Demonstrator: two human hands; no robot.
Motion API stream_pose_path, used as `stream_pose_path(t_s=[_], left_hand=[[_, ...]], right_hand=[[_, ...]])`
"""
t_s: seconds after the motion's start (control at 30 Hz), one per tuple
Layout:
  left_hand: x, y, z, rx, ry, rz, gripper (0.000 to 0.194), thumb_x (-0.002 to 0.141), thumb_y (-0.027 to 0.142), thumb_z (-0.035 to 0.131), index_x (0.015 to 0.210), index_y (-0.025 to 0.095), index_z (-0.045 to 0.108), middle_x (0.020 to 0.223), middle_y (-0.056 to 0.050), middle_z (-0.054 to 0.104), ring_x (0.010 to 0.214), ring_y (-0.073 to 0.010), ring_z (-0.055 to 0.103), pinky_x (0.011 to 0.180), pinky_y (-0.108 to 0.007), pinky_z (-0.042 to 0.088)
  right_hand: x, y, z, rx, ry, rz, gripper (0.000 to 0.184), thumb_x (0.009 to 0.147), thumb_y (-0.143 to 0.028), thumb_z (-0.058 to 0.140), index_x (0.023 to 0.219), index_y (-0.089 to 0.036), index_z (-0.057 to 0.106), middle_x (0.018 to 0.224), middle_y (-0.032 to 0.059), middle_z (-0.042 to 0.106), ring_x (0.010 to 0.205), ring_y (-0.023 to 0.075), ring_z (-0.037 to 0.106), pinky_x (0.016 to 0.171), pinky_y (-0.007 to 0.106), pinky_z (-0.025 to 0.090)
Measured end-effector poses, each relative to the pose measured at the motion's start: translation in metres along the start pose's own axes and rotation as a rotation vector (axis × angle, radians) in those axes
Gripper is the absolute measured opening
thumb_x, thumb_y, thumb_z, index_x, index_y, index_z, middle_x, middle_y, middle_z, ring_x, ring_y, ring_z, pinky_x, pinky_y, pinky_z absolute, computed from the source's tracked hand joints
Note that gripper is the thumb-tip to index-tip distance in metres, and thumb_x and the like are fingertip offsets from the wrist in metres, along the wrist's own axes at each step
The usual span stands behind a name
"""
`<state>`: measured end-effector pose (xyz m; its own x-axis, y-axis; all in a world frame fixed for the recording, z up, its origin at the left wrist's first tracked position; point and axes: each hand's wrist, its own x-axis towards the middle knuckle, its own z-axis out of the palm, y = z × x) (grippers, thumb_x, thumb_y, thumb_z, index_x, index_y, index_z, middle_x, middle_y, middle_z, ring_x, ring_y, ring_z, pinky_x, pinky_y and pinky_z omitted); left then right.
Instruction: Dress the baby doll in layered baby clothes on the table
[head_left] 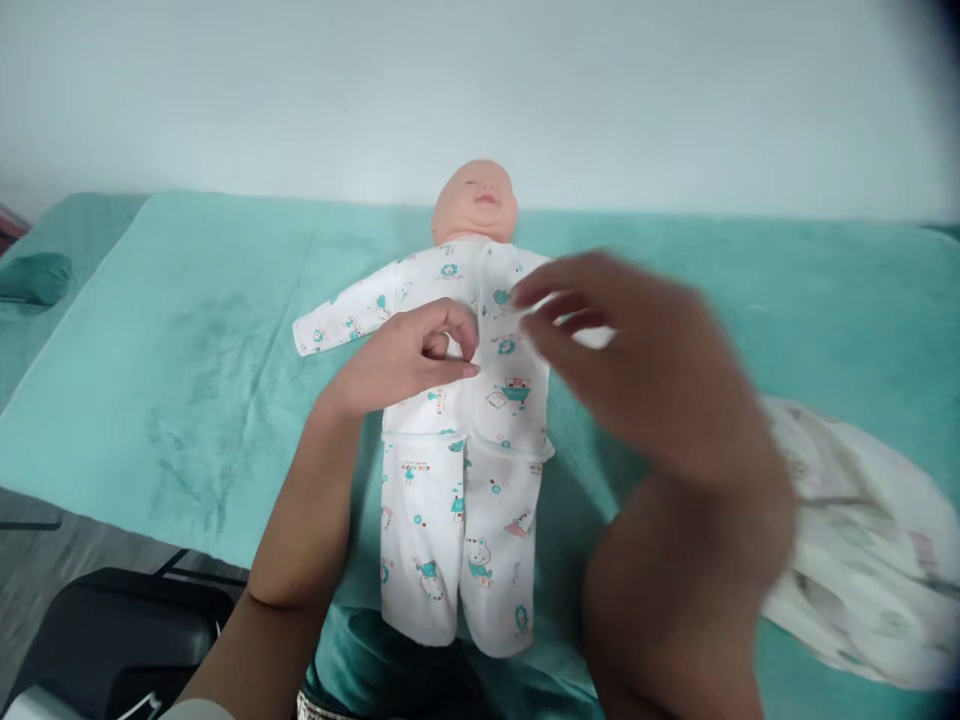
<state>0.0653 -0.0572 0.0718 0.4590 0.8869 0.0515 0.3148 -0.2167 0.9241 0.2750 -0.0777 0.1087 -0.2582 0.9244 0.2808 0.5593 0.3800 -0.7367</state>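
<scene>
A baby doll (474, 200) lies on its back on a teal sheet (187, 350), dressed in a white printed top and trousers (457, 520). My left hand (409, 355) rests on the doll's chest, its fingers curled and pinching the front of the top. My right hand (637, 360) hovers over the doll's other side, blurred by motion, with its fingers bent toward the top's front edge. The doll's arm on that side is hidden behind my right hand.
A crumpled white printed cloth (862, 560) lies on the sheet at the right. A folded teal cloth (34, 278) sits at the far left. A black seat (112, 630) stands below the table's near edge. A pale wall runs behind.
</scene>
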Motion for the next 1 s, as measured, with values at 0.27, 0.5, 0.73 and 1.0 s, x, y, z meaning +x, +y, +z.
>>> stream_pose_path(t_s=[0.27, 0.5, 0.73, 1.0], left_hand=[[0.0, -0.007, -0.005, -0.262, -0.04, -0.02, 0.022, 0.078, 0.031, 0.077, 0.087, 0.022, 0.059, 0.064, 0.003, 0.056, 0.053, -0.0102, 0.053, 0.047, -0.024, 0.04], [-0.001, -0.009, -0.007, -0.278, -0.025, -0.013, 0.018, 0.081, 0.028, 0.074, 0.096, 0.021, 0.069, 0.065, 0.001, 0.058, 0.055, -0.0111, 0.056, 0.048, -0.024, 0.045], [0.0, -0.011, -0.007, -0.31, -0.001, -0.015, 0.023, 0.081, 0.03, 0.075, 0.101, 0.019, 0.071, 0.076, -0.002, 0.066, 0.056, -0.0102, 0.059, 0.048, -0.024, 0.048], [0.001, -0.009, -0.005, -0.361, 0.039, -0.044, 0.025, 0.079, 0.027, 0.077, 0.1, 0.017, 0.068, 0.076, 0.0, 0.063, 0.053, -0.007, 0.057, 0.045, -0.018, 0.045]], right_hand=[[-0.002, 0.015, 0.024, 0.14, -0.144, 0.206, 0.021, 0.089, -0.038, 0.063, 0.079, -0.02, 0.068, 0.065, -0.001, 0.061, 0.058, 0.0125, 0.051, 0.053, 0.026, 0.037], [-0.006, 0.001, 0.023, 0.191, -0.274, 0.234, 0.023, 0.086, -0.041, 0.066, 0.077, -0.02, 0.068, 0.06, -0.0019, 0.061, 0.055, 0.0123, 0.054, 0.053, 0.025, 0.039], [-0.004, 0.005, 0.028, 0.183, -0.249, 0.229, 0.018, 0.087, -0.035, 0.065, 0.076, -0.02, 0.066, 0.057, -0.0036, 0.061, 0.051, 0.0116, 0.054, 0.055, 0.025, 0.041], [-0.004, 0.003, 0.031, 0.205, -0.207, 0.262, 0.016, 0.084, -0.035, 0.066, 0.079, -0.02, 0.067, 0.061, -0.003, 0.062, 0.051, 0.0102, 0.052, 0.053, 0.024, 0.04]])
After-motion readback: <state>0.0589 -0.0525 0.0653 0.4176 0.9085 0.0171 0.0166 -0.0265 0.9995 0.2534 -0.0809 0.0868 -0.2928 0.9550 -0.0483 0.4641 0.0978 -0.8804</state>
